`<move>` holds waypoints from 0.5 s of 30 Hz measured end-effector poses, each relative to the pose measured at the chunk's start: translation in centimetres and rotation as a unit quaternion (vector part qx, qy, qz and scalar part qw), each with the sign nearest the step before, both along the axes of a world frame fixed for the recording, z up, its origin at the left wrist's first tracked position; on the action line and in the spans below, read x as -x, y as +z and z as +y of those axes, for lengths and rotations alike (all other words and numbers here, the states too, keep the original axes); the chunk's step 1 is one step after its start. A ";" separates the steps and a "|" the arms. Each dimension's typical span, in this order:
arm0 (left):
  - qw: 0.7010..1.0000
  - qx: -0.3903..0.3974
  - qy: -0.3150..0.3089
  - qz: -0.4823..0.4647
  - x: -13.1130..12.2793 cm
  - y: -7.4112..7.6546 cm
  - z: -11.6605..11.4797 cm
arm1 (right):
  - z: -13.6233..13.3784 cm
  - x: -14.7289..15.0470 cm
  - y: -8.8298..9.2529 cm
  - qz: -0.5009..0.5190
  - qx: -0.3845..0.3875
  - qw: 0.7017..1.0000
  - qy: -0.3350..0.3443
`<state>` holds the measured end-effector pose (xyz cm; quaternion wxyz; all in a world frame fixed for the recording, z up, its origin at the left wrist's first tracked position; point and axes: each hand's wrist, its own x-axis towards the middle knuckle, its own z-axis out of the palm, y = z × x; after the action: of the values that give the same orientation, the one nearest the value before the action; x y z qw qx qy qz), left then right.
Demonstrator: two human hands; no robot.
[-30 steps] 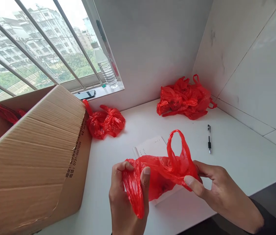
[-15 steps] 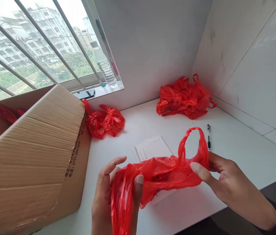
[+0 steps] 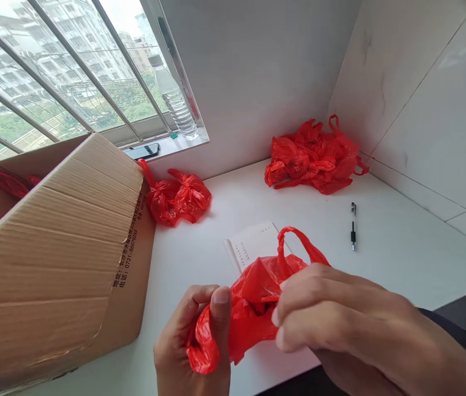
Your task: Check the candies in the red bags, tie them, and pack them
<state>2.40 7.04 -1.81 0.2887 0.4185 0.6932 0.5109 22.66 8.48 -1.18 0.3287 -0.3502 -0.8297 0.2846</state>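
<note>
A crumpled red plastic bag [image 3: 257, 286] is stretched between my hands above the white table, one handle loop sticking up. My left hand [image 3: 199, 335] is closed round its left end, the thumb pressing a bunched fold against the fingers. From the right, my right hand [image 3: 340, 319] reaches across the bag with curled fingers; they close on its right side, though the exact grip is partly hidden. Behind and below the bag lies a notebook [image 3: 253, 242] with handwriting on its page, partly covered.
On the left stands an open cardboard box [image 3: 51, 242] with red plastic inside. Tied red bags [image 3: 181, 198] lie beside it, and a heap of red bags [image 3: 315, 159] sits at the back wall. A pen [image 3: 353, 228] lies to the right. The windowsill holds a water bottle [image 3: 175, 102] and phone [image 3: 144, 151].
My right hand has moved left over the bag, its fingers now curled in front. The bag's left end is gathered shorter in my left hand, and the handle loop has shifted left.
</note>
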 end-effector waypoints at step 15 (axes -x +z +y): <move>0.990 0.078 -0.094 -0.068 1.0 0.0 -0.5 | 4.1 1.8 -3.9 -0.314 -0.108 0.933 -0.140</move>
<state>1.36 6.50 -1.84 0.4139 0.4226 0.6668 0.4534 20.88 12.57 -5.07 0.1238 -0.4967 -0.8588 0.0203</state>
